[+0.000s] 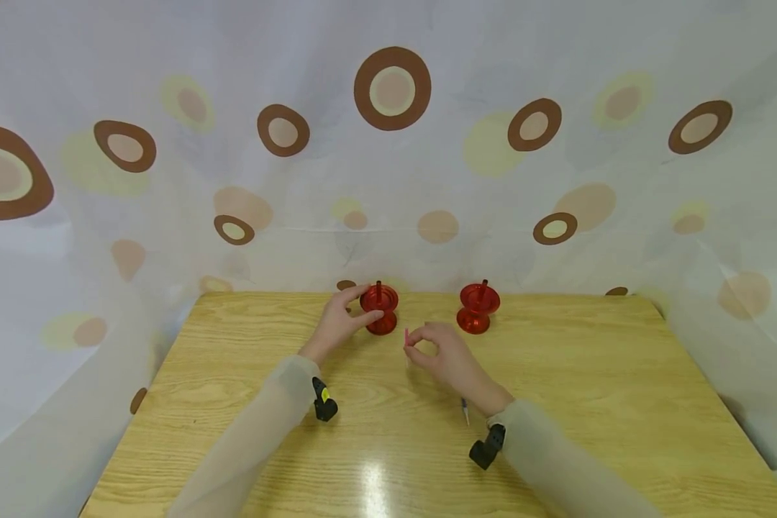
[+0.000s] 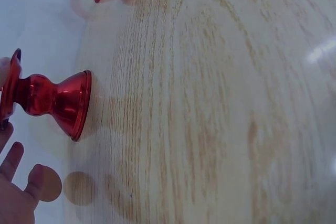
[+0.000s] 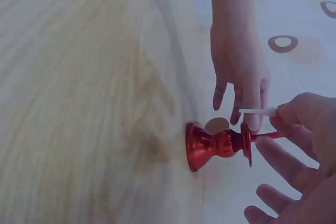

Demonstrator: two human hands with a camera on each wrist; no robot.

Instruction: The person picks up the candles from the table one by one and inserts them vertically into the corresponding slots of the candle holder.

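Two shiny red holders, each with a foot, a dish-like top and an upright pin, stand on the table. My left hand (image 1: 337, 324) holds the left red holder (image 1: 382, 321) by its dish, thumb at the front and index finger at the far rim. That holder (image 2: 71, 100) stands upright on its foot. Close to its right, my right hand (image 1: 450, 356) pinches a small slim stick (image 1: 406, 336) between thumb and index finger. Pink shows above the fingertips; in the right wrist view the stick (image 3: 257, 112) has a thin white end. The other right-hand fingers are spread.
The second red holder (image 1: 475, 316) stands to the right, near the table's back edge. A small blue and white pen-like thing (image 1: 465, 411) lies by my right wrist. Patterned cloth (image 1: 391, 173) hangs behind and beside the wooden table (image 1: 362, 432).
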